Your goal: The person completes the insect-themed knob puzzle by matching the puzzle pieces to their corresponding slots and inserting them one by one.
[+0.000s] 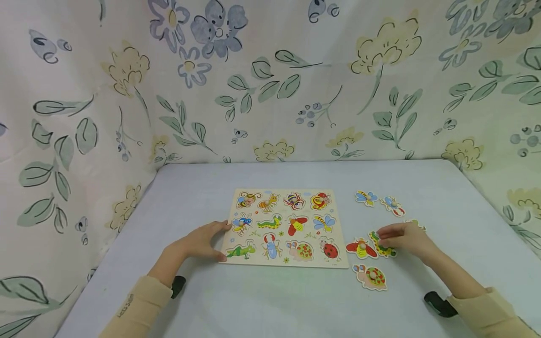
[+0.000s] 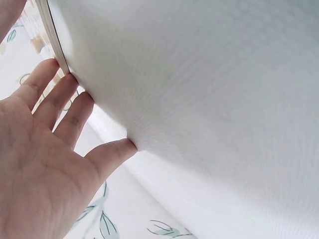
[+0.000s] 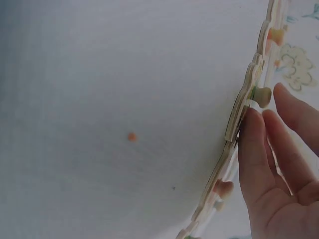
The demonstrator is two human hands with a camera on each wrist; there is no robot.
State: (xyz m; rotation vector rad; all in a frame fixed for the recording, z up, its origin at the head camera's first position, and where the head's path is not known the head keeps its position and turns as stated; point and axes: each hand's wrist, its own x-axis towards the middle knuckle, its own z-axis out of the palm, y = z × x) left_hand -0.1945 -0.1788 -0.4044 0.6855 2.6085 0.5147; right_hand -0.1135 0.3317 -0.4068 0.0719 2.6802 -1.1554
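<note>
Your left hand (image 1: 208,240) has its thumb and fingers spread, with nothing enclosed, against the left edge of the board (image 1: 280,209), which lies flat on the worktop (image 1: 253,300). Your right hand (image 1: 403,238) is at the caterpillar piece (image 1: 388,252), right of the board. Its fingers (image 3: 253,132) stand partly open about the knob (image 3: 262,96); a gap shows on one side, so a firm hold cannot be confirmed.

Caution: the red-winged piece (image 1: 361,248) lies just left of the caterpillar piece, possibly touching or overlapping. If you lift low or sideways, the edges may catch and drag it. Pinching off-centre may let the knob slip and the piece tilt. Uneven pressure from your left hand could skew the board. A wide sweep nearward may knock the snail piece (image 1: 372,277).
</note>
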